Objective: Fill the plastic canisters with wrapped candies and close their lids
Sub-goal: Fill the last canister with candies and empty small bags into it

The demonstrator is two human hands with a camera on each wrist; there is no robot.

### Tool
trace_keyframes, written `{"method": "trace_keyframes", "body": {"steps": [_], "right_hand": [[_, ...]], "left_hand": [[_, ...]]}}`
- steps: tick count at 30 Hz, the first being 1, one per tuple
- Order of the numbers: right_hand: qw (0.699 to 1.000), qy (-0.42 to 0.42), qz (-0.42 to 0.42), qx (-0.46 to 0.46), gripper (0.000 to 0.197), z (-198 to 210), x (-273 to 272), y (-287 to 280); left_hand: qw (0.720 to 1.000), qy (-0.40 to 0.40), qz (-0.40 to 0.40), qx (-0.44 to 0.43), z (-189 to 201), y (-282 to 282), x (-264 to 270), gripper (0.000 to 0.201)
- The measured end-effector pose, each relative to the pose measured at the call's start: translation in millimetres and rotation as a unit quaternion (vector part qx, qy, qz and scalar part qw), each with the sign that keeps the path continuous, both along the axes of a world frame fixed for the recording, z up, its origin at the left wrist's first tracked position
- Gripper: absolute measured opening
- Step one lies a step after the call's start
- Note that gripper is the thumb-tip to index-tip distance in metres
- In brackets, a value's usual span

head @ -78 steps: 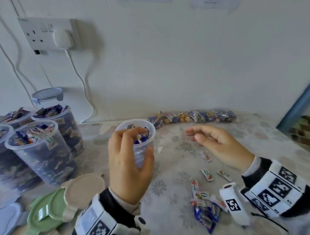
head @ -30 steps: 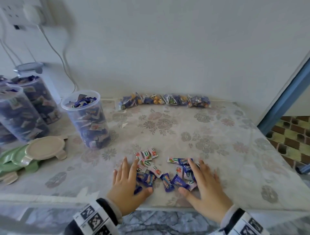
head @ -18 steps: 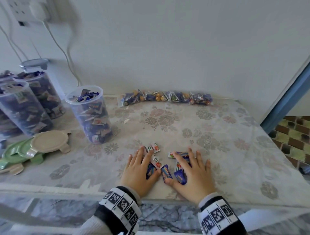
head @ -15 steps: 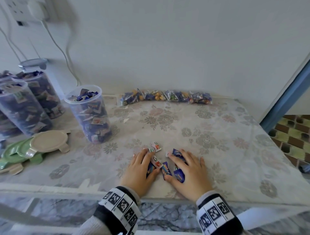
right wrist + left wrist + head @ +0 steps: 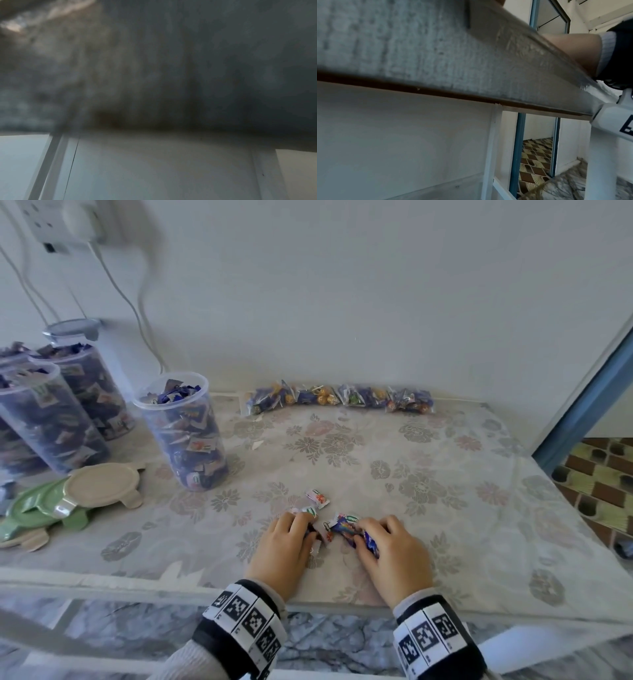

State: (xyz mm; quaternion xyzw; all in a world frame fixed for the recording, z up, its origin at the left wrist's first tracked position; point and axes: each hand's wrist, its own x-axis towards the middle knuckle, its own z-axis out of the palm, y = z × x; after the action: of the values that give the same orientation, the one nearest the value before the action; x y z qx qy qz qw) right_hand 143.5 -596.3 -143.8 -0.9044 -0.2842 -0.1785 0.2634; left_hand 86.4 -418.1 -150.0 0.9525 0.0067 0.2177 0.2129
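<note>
Gathering the last loose wrapped candies point(image 5: 337, 527) near the front edge of the table point(image 5: 445, 481), both hands down on the floral cloth: left hand point(image 5: 282, 546) with fingers curled over a few pieces, right hand point(image 5: 394, 553) curled round blue-wrapped ones, thumb tucked beneath. Two small white-wrapped pieces point(image 5: 318, 496) lying just beyond the left fingertips, outside either grasp. Well off to the left, the nearest open canister point(image 5: 181, 429), clear ribbed plastic, cylindrical, heaped to its rim with glossy blue and white wrappers; further filled canisters point(image 5: 51, 412) crowding behind it, one at the back apparently capped with a grey lid point(image 5: 72, 327). Round beige and green lids point(image 5: 85, 491), flat with side tabs, stacked at the left edge, not yet fitted. Along the wall, a strip of clear sachets of candy point(image 5: 342, 398). Wrist views blurred and dark, showing only the table's underside. Next, most likely: lifting both handfuls without spilling slippery foil, tipping them into an already brimming canister, then pressing lids on.
</note>
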Motion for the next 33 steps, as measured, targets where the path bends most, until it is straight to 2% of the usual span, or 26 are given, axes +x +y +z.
{"method": "trace_keyframes", "body": {"steps": [3,7,9,12,15,20,23,28,30,33], "right_hand": [[0.999,0.000,-0.024,0.022,0.027,-2.1,1.3,-0.1],[0.994,0.001,-0.051,0.094,0.024,-3.4,2.9,-3.0],[0.986,-0.012,-0.064,0.152,0.015,-1.1,5.1,-4.4],[0.968,0.001,-0.098,0.230,0.020,3.7,10.1,-8.4],[0.951,0.041,-0.129,0.278,0.019,11.7,9.0,-10.6],[0.901,0.157,-0.161,0.371,0.022,28.6,-0.4,-5.7],[0.874,0.175,-0.172,0.419,0.030,31.7,-4.1,-0.3],[0.828,0.204,-0.185,0.489,0.024,37.1,-15.9,20.8],[0.821,0.206,-0.177,0.502,0.024,43.8,-21.1,32.8],[0.818,0.212,-0.171,0.506,0.020,53.2,-30.1,54.2]], "left_hand": [[1.000,0.016,0.014,-0.019,0.8,-0.2,1.1,0.008],[0.997,0.014,0.039,-0.068,2.2,-1.4,1.6,0.011],[0.993,0.007,0.053,-0.110,5.1,-1.1,0.1,0.011],[0.985,-0.016,0.075,-0.158,12.0,-0.5,-4.4,0.008],[0.980,-0.041,0.061,-0.184,23.5,-1.5,-11.8,0.008],[0.977,-0.107,0.029,-0.180,58.5,11.4,-19.0,0.017],[0.972,-0.161,0.018,-0.169,88.9,33.2,-20.8,0.018],[0.966,-0.222,0.039,-0.128,138.9,92.3,-17.2,0.005],[0.964,-0.230,0.067,-0.112,155.0,123.7,-10.3,0.010],[0.964,-0.242,0.066,-0.090,175.4,166.7,3.7,0.014]]}}
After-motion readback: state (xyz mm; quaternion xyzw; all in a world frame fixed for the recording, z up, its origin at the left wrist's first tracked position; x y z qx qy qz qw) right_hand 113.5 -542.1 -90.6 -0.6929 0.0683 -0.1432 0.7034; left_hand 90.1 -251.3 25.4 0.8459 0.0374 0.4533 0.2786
